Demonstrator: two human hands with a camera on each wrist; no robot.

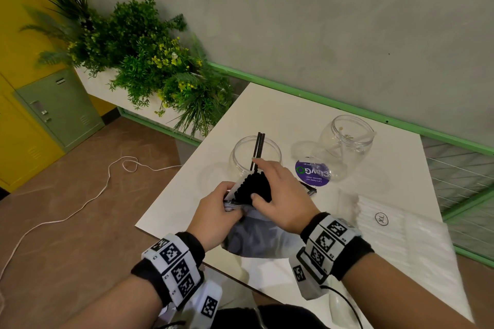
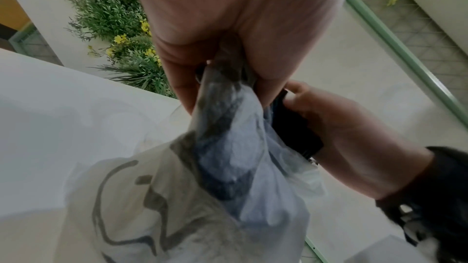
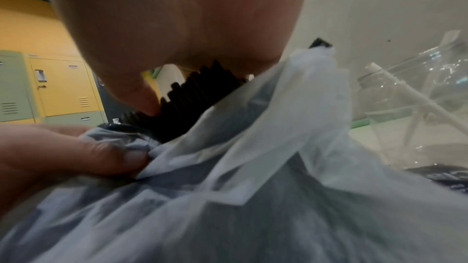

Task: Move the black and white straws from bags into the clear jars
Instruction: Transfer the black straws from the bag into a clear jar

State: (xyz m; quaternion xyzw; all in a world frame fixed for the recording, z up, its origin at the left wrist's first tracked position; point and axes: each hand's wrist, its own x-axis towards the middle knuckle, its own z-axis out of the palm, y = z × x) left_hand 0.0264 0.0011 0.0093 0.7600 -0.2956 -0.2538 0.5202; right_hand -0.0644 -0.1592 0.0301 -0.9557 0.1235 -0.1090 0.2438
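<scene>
Both hands met at a crinkled translucent bag (image 1: 263,238): the left hand (image 1: 216,215) pinched its mouth, the right hand (image 1: 278,195) curled round ridged black straws (image 1: 254,188) sticking out, just before two clear round jars (image 1: 255,155).

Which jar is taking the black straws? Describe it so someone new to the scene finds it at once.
On the white table, two clear jars stand side by side. The left jar sits just beyond the hands, by the table's left edge. Black straws stick up out of it, while the right jar holds white ones.
</scene>
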